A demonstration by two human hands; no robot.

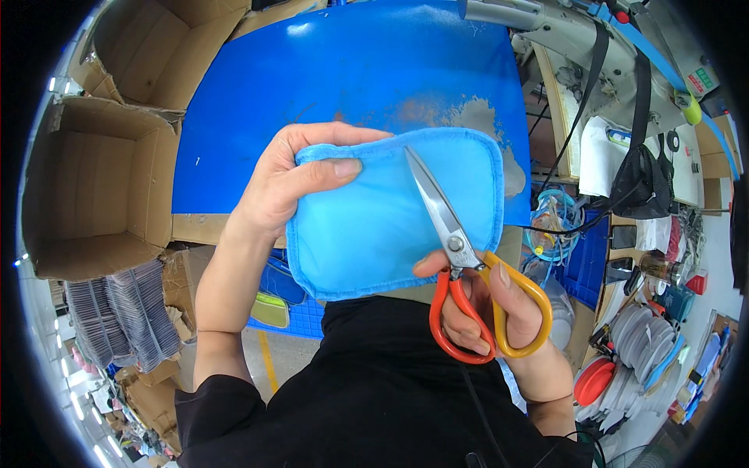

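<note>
A light-blue fabric pouch (367, 226), rectangular with rounded corners and a bound edge, is held up in front of me. My left hand (300, 168) grips its upper left corner, thumb on the front face and fingers behind the top edge. Scissors (455, 242) with one red and one yellow handle are in my right hand (484, 300), its fingers through the loops. Their blades are together and lie across the pouch's face, the tip near its top edge. Whether the tip touches the fabric I cannot tell.
Behind the pouch lies a blue tabletop (312, 86) with a worn patch. Open cardboard boxes (101, 187) stand at the left, above bundled stacks (125, 316). A sewing machine (569, 35) is at the upper right. A blue crate (585, 257) and reels of material (636, 343) sit at the right.
</note>
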